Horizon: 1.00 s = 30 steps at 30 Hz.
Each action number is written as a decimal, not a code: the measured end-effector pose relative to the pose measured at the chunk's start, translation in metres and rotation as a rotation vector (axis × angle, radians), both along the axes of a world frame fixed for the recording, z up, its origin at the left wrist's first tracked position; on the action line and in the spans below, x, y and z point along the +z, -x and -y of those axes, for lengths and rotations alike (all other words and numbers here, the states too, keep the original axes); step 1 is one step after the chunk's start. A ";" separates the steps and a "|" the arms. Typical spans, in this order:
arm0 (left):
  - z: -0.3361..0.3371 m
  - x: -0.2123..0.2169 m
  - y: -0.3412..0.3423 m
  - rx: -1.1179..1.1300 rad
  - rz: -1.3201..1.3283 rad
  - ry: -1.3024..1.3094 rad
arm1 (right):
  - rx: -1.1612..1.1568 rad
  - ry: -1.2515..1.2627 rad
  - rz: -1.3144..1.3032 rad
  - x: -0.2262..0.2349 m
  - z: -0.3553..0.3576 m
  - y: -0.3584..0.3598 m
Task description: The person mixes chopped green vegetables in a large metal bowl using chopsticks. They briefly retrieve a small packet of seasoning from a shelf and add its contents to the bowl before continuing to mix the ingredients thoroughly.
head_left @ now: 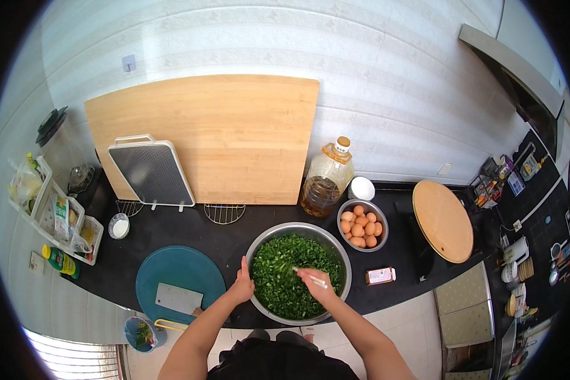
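A wide stainless steel bowl full of finely chopped dark green leaves stands at the counter's front edge. My left hand grips the bowl's left side, thumb pointing up along the rim and the other fingers mostly hidden. Above the greens, my right hand is closed around pale, thin chopsticks. Their tips reach into the leaves near the bowl's middle, where the greens look slightly blurred. Left of the bowl, a cleaver lies flat on a round teal cutting board.
Behind the bowl stand an oil jug, a white tub and a metal bowl of brown eggs. A small red-and-white box lies to the right. A waste bin is below the cutting board. Boards lean against the wall.
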<state>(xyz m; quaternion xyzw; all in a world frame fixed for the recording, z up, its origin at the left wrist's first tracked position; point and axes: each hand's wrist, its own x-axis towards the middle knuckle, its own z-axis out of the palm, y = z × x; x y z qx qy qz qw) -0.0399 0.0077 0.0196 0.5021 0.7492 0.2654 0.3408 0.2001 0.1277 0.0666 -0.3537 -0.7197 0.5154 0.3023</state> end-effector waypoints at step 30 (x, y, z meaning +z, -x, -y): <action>-0.004 0.002 -0.001 -0.009 -0.005 0.029 | -0.440 0.093 0.191 0.023 -0.045 -0.095</action>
